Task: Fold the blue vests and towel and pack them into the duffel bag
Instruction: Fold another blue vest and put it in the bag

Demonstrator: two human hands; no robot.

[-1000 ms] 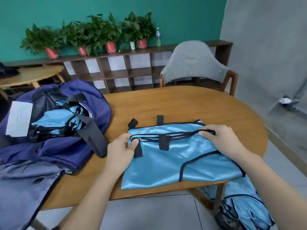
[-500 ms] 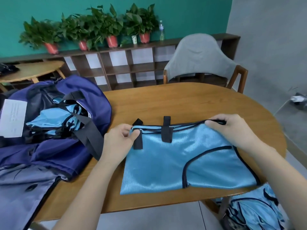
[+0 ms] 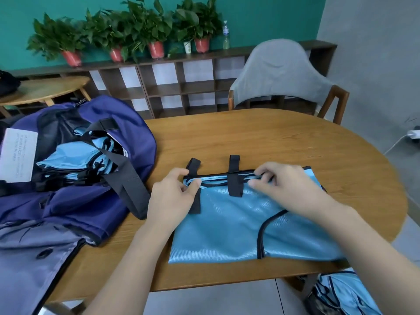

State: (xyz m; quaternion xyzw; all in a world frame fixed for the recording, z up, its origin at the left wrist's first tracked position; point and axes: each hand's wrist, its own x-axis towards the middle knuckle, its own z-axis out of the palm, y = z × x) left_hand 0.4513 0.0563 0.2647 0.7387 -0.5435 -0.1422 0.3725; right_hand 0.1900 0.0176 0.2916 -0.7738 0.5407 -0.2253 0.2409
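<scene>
The blue vest point(image 3: 238, 223) lies folded on the counter point(image 3: 272, 137), right of the duffel bag point(image 3: 75, 178). My left grip point(image 3: 172, 198) and right grip point(image 3: 288, 189) pinch its far edge, aligning layers, I judge, before packing.

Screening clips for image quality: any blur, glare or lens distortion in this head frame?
Head view: even, soft indoor light with faint shadows; a mild sheen on the blue vest; the right hand looks slightly motion-blurred, the left hand sharper; wide-angle bowing bends the table edge and the shelf lines; the far plants are soft.
</scene>
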